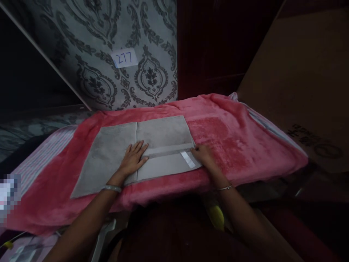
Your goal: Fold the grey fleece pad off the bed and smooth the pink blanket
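Striped cloth (47, 156) shows at far left, beside a pink blanket (259, 153) spread beneath the work I watch from afar. On the blanket's left and middle lies a gray panel (111, 149), flat, with a crease (136, 133) running down it. I rest the left hand (133, 158) palm down across the crease, fingers apart and gripping nothing, a band (112, 187) around its wrist. Behind, a paper (125, 58) marked "277" shows on a patterned wall (151, 78). Right of the crease, a paler strip (160, 166) runs along the panel's near side, a shiny tag (188, 160) close to its right end. There I have the right hand (202, 153) clamped on the panel's right edge, fingers curled, a thin bangle (225, 188) on its arm. At far right stands a brown box (305, 91) with dark print.
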`<action>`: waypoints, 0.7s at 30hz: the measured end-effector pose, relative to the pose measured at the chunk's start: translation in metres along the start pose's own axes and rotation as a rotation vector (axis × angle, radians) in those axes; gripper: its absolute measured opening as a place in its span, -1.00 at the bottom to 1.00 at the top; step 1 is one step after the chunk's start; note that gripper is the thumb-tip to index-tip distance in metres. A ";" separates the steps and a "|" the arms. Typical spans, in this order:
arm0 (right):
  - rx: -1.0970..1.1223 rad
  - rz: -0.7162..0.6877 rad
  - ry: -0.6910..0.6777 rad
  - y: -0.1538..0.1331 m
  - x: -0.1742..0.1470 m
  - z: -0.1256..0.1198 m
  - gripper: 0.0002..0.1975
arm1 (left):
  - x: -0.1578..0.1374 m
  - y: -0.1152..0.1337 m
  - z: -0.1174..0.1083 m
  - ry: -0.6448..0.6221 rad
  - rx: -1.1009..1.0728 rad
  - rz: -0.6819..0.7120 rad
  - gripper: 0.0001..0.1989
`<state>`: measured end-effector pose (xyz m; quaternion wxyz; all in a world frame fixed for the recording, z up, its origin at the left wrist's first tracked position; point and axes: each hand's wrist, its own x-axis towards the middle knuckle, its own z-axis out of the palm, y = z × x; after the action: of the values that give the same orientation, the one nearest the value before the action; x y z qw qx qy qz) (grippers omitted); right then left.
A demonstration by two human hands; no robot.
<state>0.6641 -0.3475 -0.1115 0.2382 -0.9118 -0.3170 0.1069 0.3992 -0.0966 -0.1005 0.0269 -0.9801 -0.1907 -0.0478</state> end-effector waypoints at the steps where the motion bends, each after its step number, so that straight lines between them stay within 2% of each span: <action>1: -0.038 0.005 -0.005 -0.002 -0.002 -0.001 -0.75 | 0.000 0.000 0.000 -0.002 0.002 -0.003 -0.34; 8: -0.172 -0.052 0.064 -0.010 -0.004 -0.011 -0.72 | 0.001 0.000 0.004 0.037 0.003 0.021 -0.34; 12: -0.076 -0.043 0.097 -0.011 0.002 -0.014 -0.79 | 0.003 0.001 0.003 0.043 -0.024 0.021 -0.33; 16: 0.057 -0.112 0.266 -0.013 0.005 -0.014 -0.76 | 0.003 0.001 0.002 0.052 -0.098 0.025 -0.33; 21: -0.081 0.011 0.155 -0.014 0.003 -0.003 -0.75 | 0.001 0.000 0.001 0.061 -0.110 0.011 -0.37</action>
<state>0.6601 -0.3364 -0.1021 0.2242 -0.9280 -0.2967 0.0241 0.4006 -0.0963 -0.1013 -0.0210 -0.9792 -0.1817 -0.0878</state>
